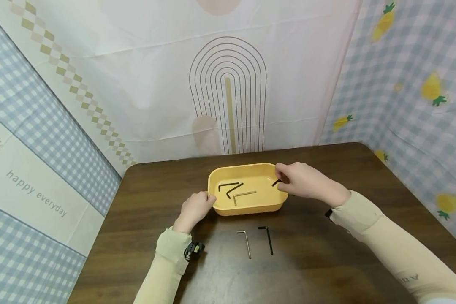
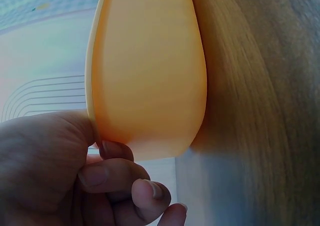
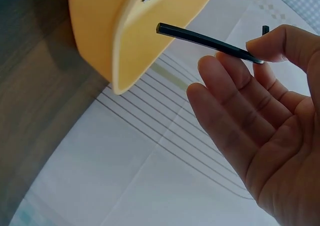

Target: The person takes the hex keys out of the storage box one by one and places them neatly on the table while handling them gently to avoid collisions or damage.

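Observation:
A yellow plastic tray (image 1: 256, 208) sits on the table. My left hand (image 1: 193, 210) grips its left end by the rim, thumb and forefinger on the wall (image 2: 150, 75) in the left wrist view. Over the tray's right end, my right hand (image 1: 305, 180) pinches a black hex key (image 3: 210, 43) near its bend, between thumb and fingers; its long arm points toward the tray. Inside the tray lie two black hex keys (image 1: 229, 184) and a brass-coloured hex key (image 1: 245, 194).
In front of the tray, a silver hex key (image 1: 247, 245) and another black hex key (image 1: 269, 241) lie apart on the dark wooden table (image 1: 148, 240). A patterned cloth (image 1: 156, 93) hangs behind the table, with checked cloth on both sides.

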Action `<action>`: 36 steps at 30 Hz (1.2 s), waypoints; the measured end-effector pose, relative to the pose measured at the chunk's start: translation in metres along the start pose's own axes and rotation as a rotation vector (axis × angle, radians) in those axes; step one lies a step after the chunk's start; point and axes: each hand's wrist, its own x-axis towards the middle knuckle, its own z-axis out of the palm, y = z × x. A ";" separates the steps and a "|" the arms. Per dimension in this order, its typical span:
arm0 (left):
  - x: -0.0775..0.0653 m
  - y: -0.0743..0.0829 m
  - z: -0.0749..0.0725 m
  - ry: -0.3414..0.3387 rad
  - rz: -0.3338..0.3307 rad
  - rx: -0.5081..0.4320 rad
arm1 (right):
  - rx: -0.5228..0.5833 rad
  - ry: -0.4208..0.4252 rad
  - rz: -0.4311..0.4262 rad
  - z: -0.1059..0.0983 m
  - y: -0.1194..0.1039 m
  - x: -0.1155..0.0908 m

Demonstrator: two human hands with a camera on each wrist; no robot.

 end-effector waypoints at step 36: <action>-0.001 0.002 0.000 0.000 -0.011 -0.009 | 0.190 -0.093 0.119 0.056 0.014 -0.051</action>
